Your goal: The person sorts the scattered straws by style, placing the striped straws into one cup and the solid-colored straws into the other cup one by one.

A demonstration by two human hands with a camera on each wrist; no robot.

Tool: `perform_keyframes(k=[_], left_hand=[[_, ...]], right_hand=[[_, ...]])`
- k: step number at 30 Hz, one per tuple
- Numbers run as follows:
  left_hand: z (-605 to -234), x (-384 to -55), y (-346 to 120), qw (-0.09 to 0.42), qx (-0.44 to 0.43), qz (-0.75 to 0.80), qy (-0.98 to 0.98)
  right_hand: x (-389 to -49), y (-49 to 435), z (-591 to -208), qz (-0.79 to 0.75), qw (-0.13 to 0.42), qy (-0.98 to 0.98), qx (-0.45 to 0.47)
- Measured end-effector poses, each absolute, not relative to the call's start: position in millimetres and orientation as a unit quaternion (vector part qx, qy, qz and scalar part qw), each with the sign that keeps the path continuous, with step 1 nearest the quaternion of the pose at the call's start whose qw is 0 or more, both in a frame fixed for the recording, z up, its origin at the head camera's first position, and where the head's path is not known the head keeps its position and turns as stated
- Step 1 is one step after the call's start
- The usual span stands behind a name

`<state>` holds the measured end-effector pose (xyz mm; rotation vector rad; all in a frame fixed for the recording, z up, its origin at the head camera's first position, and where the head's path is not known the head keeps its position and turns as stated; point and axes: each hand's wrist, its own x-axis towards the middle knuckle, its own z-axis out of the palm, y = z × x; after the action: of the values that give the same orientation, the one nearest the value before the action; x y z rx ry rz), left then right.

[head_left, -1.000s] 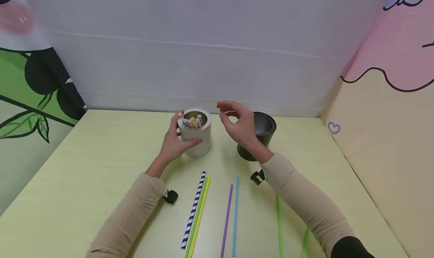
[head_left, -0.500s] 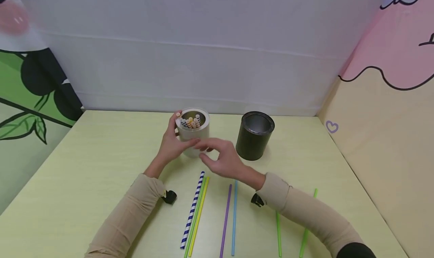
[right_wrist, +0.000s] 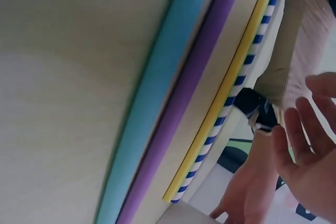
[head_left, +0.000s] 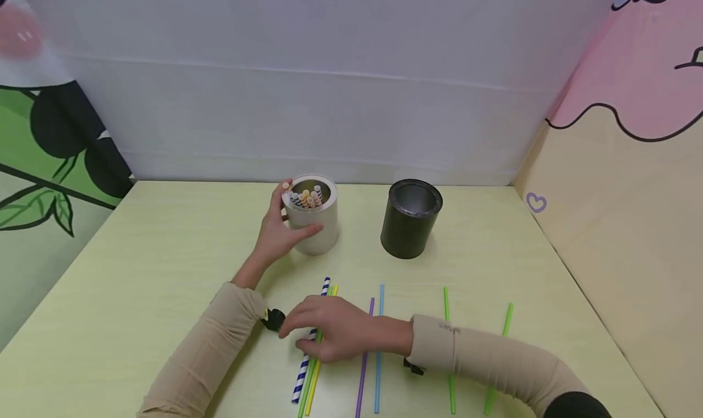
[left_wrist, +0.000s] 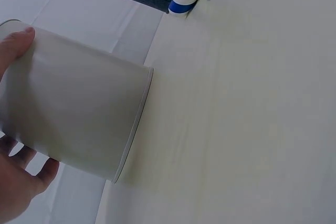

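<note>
My left hand [head_left: 274, 232] grips a white cylindrical can [head_left: 325, 223] from its left side, thumb across the front and fingers behind. Several short-looking ends of paper straws [head_left: 307, 199] show inside its rim; one leans at the left edge. In the left wrist view the can [left_wrist: 79, 98] stands on the table with fingers and thumb on either side. My right hand [head_left: 335, 327] hovers, fingers loosely bent, over a blue-and-white striped straw [head_left: 299, 382], a green straw [head_left: 305, 389] and a yellow straw [head_left: 315, 381]. Nothing shows between its fingers in the right wrist view.
A black can [head_left: 409, 232] stands right of the white one. A purple straw [head_left: 362, 382] and a blue straw [head_left: 378, 378] lie beneath the right wrist. Under the right sleeve [head_left: 494, 357] lie one green straw [head_left: 452, 396] and another green straw [head_left: 508, 320].
The right hand has come down and toward the person, from between the two cans, past the white can, to above the straws on the left. The left hand keeps its hold.
</note>
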<state>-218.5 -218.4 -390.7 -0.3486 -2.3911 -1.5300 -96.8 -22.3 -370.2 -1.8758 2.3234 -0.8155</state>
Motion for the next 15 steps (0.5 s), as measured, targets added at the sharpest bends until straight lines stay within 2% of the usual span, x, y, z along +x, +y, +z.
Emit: perform_keyframes(k=[5,10,15], left_hand=[[-390,-218,-219,0.138,-0.117,-0.529,-0.829],[-384,-215,-217,0.135,-0.118,-0.532,-0.828],[-390,-218,-218,0.126,-0.110,-0.533,-0.829]], right_hand=[[-87,-28,-369,-0.143,0.085,0.733,-0.660],[-82,-33,-369,-0.032,0.091,0.720,-0.688],[-79,-34,-374,0.005,0.110,0.717,-0.688]])
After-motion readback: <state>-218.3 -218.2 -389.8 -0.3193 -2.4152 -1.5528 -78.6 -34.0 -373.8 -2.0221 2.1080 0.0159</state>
